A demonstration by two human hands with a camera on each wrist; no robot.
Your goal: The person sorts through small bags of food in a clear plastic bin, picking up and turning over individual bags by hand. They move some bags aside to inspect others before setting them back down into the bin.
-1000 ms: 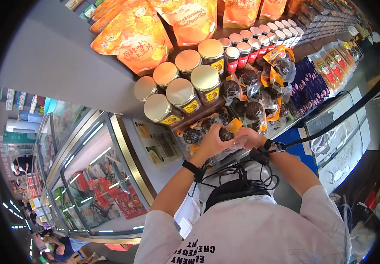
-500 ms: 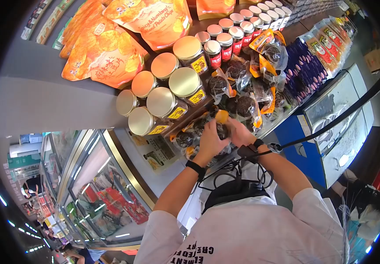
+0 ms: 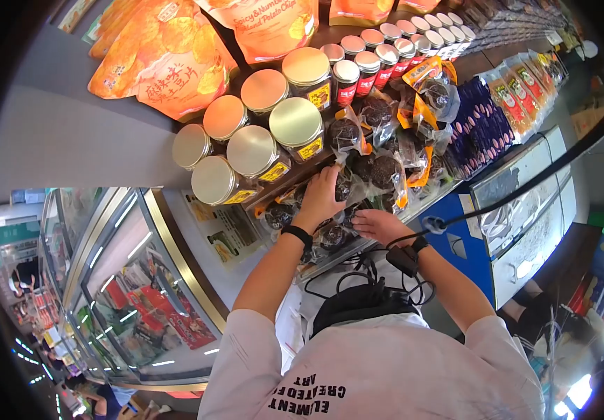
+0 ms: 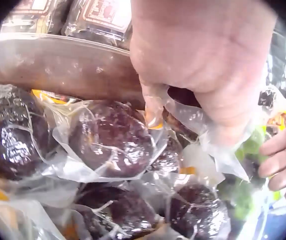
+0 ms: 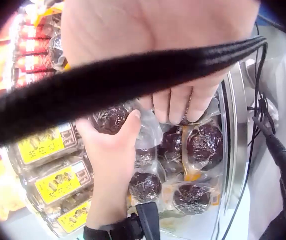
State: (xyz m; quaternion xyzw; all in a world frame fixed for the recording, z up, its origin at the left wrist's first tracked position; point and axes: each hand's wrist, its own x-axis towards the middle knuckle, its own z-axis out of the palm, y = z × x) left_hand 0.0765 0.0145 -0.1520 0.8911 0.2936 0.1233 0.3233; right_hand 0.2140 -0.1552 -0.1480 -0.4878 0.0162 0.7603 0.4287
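Observation:
My left hand (image 3: 320,199) grips a dark round ball of food in clear plastic (image 5: 112,120), thumb and fingers curled about its sides, over the front of the display. In the left wrist view its film hangs below the fingers, and much of the ball is hidden by the palm. My right hand (image 3: 382,227) lies just to the right, at the tray's front edge, with straight fingers over the packed balls. Several more wrapped dark balls (image 4: 112,142) with orange labels lie beneath and around both hands.
Gold-lidded jars (image 3: 251,150) stand behind and left, with smaller red-labelled jars (image 3: 347,78) beyond. Orange chip bags (image 3: 165,63) line the back. Dark blue packets (image 3: 480,129) sit right. A glass-fronted case (image 3: 141,273) is at left; a black cable (image 3: 526,178) crosses the right side.
Both hands were together on one wrapped ball with an orange label. They have since parted: the left moved up and back with a ball, while the right has let go and straightened its fingers.

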